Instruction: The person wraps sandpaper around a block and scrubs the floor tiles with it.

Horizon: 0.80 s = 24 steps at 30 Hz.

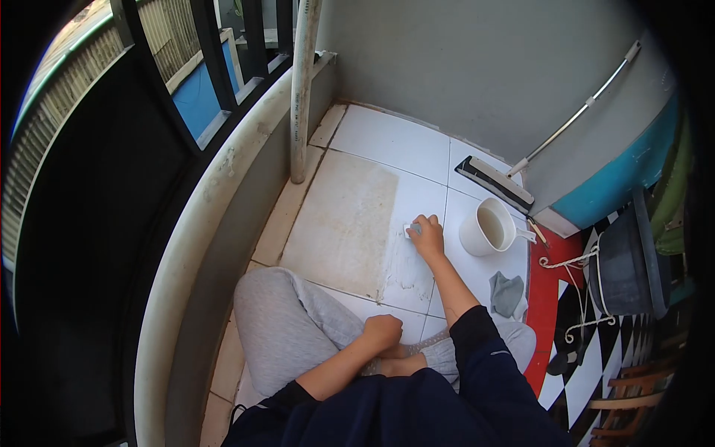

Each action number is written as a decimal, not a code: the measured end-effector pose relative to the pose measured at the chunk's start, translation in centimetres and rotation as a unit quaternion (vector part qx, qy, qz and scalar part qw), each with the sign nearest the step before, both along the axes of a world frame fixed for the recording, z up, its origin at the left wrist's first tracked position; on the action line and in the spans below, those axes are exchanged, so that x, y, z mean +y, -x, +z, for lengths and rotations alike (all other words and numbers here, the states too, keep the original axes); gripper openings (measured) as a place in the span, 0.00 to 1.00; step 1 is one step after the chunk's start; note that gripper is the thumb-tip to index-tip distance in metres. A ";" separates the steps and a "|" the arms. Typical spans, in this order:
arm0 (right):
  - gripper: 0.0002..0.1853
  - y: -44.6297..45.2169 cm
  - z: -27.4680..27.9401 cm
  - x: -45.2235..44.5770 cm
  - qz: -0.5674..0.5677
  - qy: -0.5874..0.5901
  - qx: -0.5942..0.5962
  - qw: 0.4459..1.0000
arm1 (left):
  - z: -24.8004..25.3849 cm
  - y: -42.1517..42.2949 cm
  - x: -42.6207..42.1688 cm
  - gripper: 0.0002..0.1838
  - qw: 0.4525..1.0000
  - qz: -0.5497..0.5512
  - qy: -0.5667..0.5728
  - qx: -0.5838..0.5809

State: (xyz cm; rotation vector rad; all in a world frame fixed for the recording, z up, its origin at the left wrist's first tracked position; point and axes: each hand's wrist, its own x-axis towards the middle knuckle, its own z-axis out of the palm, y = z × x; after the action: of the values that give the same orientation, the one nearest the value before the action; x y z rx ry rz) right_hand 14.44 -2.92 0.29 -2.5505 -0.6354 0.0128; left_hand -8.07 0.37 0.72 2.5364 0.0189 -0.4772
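Note:
My right hand point(427, 237) is closed round a small grey-and-white sponge point(410, 232), pressed to the floor tile. Under and left of it lies a square tile, stained brown point(339, 223) over most of its face, with a whiter wet strip point(406, 261) along its right side. Whitish smears show on that strip. Resting on my crossed legs, my left hand point(383, 332) is curled into a fist, and nothing shows in it. A white plastic dipper point(469, 232) with cloudy liquid stands right of my right hand. Nearer me lies a crumpled grey cloth point(507, 293).
A long-handled floor brush point(495, 182) leans on the grey wall. A thin brush point(538, 232) lies by the red edging. A white pipe point(301, 104) rises beside the low wall and black railing at left. A dark pot point(622, 261) on a white metal stand is at right.

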 end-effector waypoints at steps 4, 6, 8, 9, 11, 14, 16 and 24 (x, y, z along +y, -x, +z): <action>0.13 1.6 -0.2 1.1 -0.017 0.040 -0.043 0.998 | -0.2 -0.1 -0.1 0.07 1.000 0.007 -0.024 -0.004; 0.13 4.4 -0.1 0.5 0.016 0.043 -0.034 0.998 | -0.2 -0.4 -0.4 0.10 1.000 0.004 -0.029 -0.003; 0.13 7.5 -1.1 -1.4 0.069 0.031 -0.048 0.996 | 0.1 -0.3 -0.7 0.10 1.000 0.004 -0.026 -0.010; 0.13 9.4 -1.1 -2.4 0.072 0.038 -0.041 0.996 | 0.3 -0.4 -0.9 0.10 0.999 0.003 -0.029 -0.020; 0.12 11.1 -0.7 -2.7 0.057 0.053 -0.066 0.995 | 0.4 -0.7 -1.1 0.10 0.999 0.004 -0.026 -0.019; 0.12 9.6 -1.8 -2.0 0.036 0.062 -0.095 0.993 | 0.6 -0.4 -1.5 0.07 0.999 0.004 -0.032 -0.015; 0.11 6.4 -1.5 -0.5 -0.014 0.056 -0.126 0.990 | 0.8 -0.4 -1.6 0.04 0.999 0.004 -0.041 -0.022; 0.12 10.2 -0.2 -1.7 0.016 0.073 -0.059 0.995 | -0.5 -0.3 -1.0 0.11 0.997 0.027 -0.072 -0.002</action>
State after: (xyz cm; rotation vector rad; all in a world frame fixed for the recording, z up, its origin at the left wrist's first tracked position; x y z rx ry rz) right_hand 4.26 -4.65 0.05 -2.6972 -0.7451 -0.0827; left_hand -7.73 -0.64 0.25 2.6710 0.1237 -0.4646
